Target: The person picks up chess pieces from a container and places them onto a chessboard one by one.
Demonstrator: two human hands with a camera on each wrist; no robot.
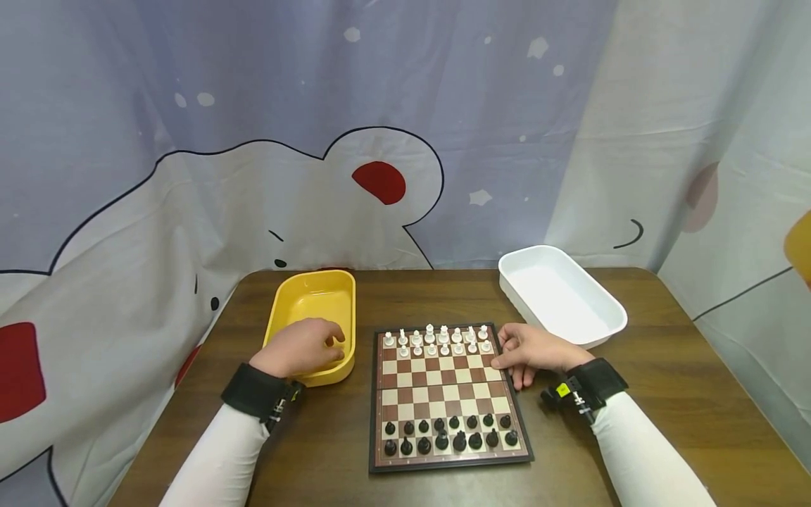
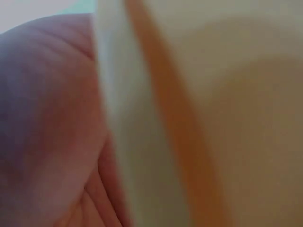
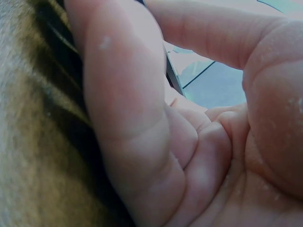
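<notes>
Over the left wall of a yellow bin (image 1: pixel 312 283), my left hand (image 1: pixel 304 346) reaches in with loosely bent fingers. A gap shows between thumb and forefinger, with nothing visible in it; the other fingertips are hidden. In the left wrist view, the blurred bin wall (image 2: pixel 142 123) stands beside the palm. My right hand (image 1: pixel 531 348) grips the right edge of a chessboard (image 1: pixel 437 389), thumb on top and other fingers beside the edge. White chess pieces (image 1: pixel 429 334) stand in two rows at the far side, the front row lacking a piece at its left end. Black pieces (image 1: pixel 441 440) fill two near rows.
A white tray (image 1: pixel 560 296) stands behind my right hand, near the table's far edge. The brown wooden table (image 1: pixel 329 436) carries everything. A patterned curtain (image 1: pixel 317 204) hangs close behind it.
</notes>
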